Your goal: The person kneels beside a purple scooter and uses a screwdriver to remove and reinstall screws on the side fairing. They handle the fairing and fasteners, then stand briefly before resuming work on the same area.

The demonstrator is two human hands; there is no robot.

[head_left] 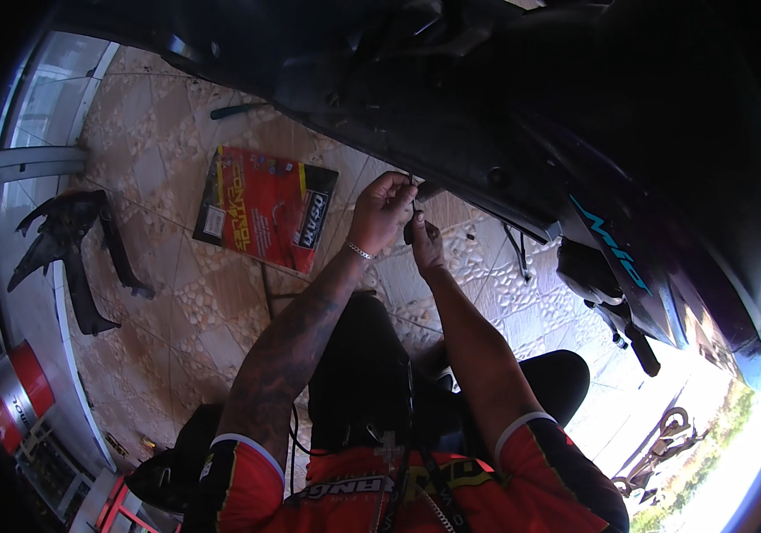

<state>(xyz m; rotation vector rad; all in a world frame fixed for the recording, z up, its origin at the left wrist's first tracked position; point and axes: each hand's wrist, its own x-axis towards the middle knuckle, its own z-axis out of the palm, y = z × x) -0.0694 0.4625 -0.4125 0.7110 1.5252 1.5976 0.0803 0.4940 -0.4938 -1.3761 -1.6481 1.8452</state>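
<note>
Just below the lower edge of a dark scooter (451, 115), my two hands are close together. My left hand (384, 210), with a bracelet at its wrist, is closed in a pinch at the top of a thin black cable-like piece (412, 210). Slightly lower and to the right, my right hand (428, 243) has its fingers closed on the lower, thicker dark end of that piece. The fingers hide much of it, so its exact kind does not show. Left of my hands, a flat red and black printed package (265, 206) lies on the floor.
A tool with a dark green handle (237, 111) lies beyond the package. Black plastic body panels (74, 253) rest at the left by the glass front. A red and white drum (18, 397) stands at lower left. The scooter's footpeg (640, 348) juts out at right.
</note>
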